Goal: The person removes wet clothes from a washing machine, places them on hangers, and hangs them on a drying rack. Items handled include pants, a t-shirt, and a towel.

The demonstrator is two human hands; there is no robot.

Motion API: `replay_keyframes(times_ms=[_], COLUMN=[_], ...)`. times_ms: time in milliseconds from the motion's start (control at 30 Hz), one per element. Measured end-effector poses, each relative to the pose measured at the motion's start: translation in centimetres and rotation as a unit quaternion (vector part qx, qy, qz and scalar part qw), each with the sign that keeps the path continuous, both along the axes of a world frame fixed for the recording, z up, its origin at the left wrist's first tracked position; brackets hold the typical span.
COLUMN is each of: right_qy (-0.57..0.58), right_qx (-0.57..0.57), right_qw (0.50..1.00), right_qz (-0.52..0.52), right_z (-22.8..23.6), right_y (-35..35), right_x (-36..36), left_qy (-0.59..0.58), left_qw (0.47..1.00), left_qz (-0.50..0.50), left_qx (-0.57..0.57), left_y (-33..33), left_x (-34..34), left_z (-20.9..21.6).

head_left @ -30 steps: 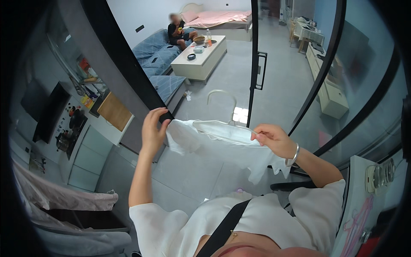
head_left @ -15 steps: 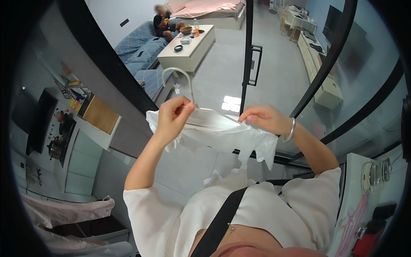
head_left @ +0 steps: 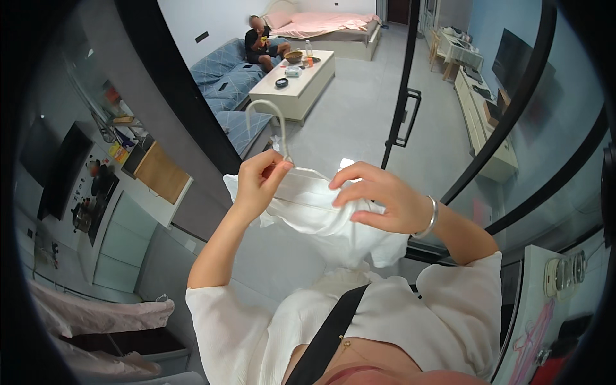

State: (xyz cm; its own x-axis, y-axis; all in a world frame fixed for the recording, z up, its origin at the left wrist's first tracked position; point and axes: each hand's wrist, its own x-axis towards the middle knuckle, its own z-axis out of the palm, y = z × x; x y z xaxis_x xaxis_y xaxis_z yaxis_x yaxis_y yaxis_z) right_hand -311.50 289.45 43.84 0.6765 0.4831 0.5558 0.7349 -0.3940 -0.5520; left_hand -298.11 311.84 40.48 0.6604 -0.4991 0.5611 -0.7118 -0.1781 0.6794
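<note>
A white hanger (head_left: 280, 115) stands upright in front of me, its large hook pointing up. At the base of the hook, my left hand (head_left: 260, 181) is closed in a pinch on the hanger. A white garment (head_left: 359, 240) hangs around the hanger's lower part, its neckline loose and its folds drooping toward me. My right hand (head_left: 385, 200), with a silver bangle on the wrist, lies over the garment's right side. Its fingers are spread apart and their tips touch the cloth near the neckline.
A black-framed glass door (head_left: 403, 115) stands beyond my hands. Past it are a coffee table (head_left: 301, 96), a blue sofa (head_left: 221, 67) with a seated person, and a bed. A kitchen counter (head_left: 131, 231) is at left, hanging clothes (head_left: 106, 314) at lower left, pink hangers (head_left: 534, 340) at lower right.
My right hand has let go of its pinch at the garment's right end and moved left, fingers now spread. The cloth's right side has bunched inward. My left hand keeps its hold on the hanger.
</note>
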Motion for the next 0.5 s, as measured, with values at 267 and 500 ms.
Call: replay_keyframes(times_ms=[267,500], right_qy=[0.164,0.039], right_qx=[-0.096,-0.143], right_qw=[0.975,0.986], right_qz=[-0.119,-0.071], right_z=[-3.8,-6.6], right_y=[1.2,4.8], right_x=[1.3,2.9], left_qy=[-0.046,-0.050], left_qw=[0.998,0.994], left_qz=[0.047,0.094], left_qx=[-0.016,0.040], left_y=[5.4,10.2], left_x=[0.4,-2.4], left_z=[0.6,0.4])
